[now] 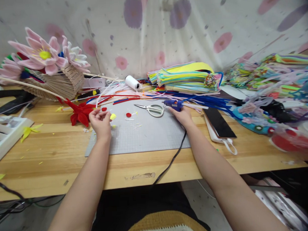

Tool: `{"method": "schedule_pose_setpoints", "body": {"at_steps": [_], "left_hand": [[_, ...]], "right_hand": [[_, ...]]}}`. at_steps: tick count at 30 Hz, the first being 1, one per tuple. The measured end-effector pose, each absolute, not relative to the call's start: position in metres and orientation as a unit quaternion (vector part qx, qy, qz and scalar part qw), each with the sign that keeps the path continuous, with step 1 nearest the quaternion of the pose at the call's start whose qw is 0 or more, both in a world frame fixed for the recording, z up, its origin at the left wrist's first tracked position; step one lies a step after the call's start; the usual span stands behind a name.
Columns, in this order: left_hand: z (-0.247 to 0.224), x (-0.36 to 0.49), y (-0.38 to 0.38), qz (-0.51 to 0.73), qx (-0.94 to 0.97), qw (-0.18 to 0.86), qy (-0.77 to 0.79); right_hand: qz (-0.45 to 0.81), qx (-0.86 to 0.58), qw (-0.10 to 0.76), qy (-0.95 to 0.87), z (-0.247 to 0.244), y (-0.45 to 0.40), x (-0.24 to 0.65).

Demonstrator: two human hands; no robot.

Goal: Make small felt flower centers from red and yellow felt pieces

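Observation:
My right hand (183, 116) is closed around a blue hot glue gun (174, 104), its nozzle pointing left over the grey cutting mat (145, 142). A black cord runs from under that hand to the table's front edge. My left hand (100, 121) has its fingers pinched together at the mat's left side; what they hold is hard to make out. Close to its fingertips are a small red piece (104, 109) and a yellow piece (113, 116). A red fuzzy flower (81, 113) lies just left of that hand. Scissors (155, 110) and a red disc (128, 115) lie between my hands.
Pink fuzzy flowers (44, 53) in a stick basket (64, 83) stand at the back left. Behind the mat are a thread spool (132, 82) and bundled pipe cleaners (185, 77). A phone (219, 122) lies right; a white tray (10, 137) sits left.

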State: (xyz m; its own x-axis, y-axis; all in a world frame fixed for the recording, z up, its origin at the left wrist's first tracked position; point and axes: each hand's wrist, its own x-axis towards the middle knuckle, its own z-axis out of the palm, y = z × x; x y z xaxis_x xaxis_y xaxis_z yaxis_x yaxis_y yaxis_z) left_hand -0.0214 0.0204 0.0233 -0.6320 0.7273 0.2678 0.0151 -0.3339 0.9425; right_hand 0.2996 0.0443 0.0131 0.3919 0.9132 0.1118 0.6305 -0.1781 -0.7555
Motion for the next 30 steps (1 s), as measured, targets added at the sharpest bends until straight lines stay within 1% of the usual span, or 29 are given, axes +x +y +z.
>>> {"method": "schedule_pose_setpoints", "body": {"at_steps": [2,4,7,11,13,18,21,23,25,27,30], "left_hand": [[0.027,-0.026,0.022,0.742,0.323,0.24,0.537],[0.029,-0.03,0.023,0.743,0.304,0.236,0.547],[0.029,-0.035,0.024,0.746,0.285,0.23,0.556],[0.026,-0.041,0.025,0.752,0.266,0.227,0.558],[0.025,-0.041,0.026,0.754,0.265,0.231,0.555],[0.027,-0.04,0.025,0.751,0.27,0.232,0.556],[0.027,-0.041,0.025,0.749,0.272,0.226,0.56],[0.026,-0.042,0.026,0.751,0.27,0.227,0.559],[0.025,-0.043,0.027,0.75,0.271,0.227,0.56],[0.024,-0.042,0.028,0.746,0.275,0.227,0.562],[0.024,-0.042,0.027,0.743,0.276,0.226,0.566]], "right_hand": [[0.17,-0.765,0.324,-0.53,0.011,0.048,0.303],[0.165,-0.77,0.29,-0.543,0.012,0.048,0.305],[0.147,-0.761,0.282,-0.566,0.016,0.045,0.309],[0.108,-0.765,0.313,-0.553,0.015,0.043,0.312],[0.106,-0.763,0.315,-0.555,0.012,0.044,0.31],[0.117,-0.763,0.269,-0.577,0.016,0.041,0.304],[0.069,-0.763,0.231,-0.599,0.027,0.031,0.312],[0.042,-0.767,0.19,-0.611,0.036,0.023,0.319],[0.058,-0.755,0.146,-0.637,0.044,0.016,0.321],[0.118,-0.711,0.124,-0.682,0.05,0.012,0.31],[0.217,-0.62,0.149,-0.739,0.053,0.012,0.267]]}}
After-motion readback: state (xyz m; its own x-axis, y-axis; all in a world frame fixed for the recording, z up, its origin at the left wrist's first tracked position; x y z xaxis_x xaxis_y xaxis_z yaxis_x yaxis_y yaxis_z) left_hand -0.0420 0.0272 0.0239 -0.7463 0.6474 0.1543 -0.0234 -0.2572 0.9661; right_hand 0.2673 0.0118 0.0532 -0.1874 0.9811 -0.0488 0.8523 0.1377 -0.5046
